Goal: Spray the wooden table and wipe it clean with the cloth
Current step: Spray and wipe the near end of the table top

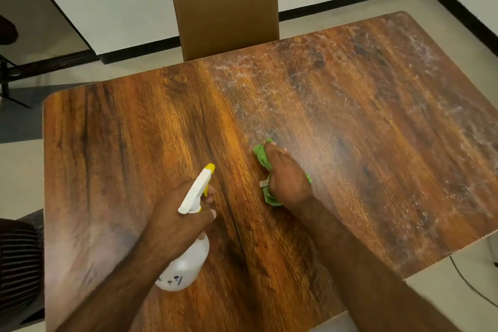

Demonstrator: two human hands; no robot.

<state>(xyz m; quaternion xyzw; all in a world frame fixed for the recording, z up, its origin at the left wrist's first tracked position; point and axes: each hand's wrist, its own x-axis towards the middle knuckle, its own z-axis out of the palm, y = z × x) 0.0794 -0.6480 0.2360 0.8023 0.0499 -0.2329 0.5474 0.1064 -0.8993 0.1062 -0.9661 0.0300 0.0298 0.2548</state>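
Observation:
The wooden table point(113, 143) fills most of the view, with whitish spray film and droplets over its right and far parts. My left hand point(175, 221) grips a white spray bottle point(188, 259) with a yellow nozzle tip, held above the table's near middle, nozzle pointing away from me. My right hand point(285, 175) presses a crumpled green cloth point(261, 155) flat against the table near its centre; most of the cloth is hidden under the palm and fingers.
A brown padded chair point(226, 5) stands at the table's far edge. A dark slatted seat point(18, 259) sits off the left edge. A cable point(469, 283) trails on the pale floor at the right. A black skirting runs along the white wall.

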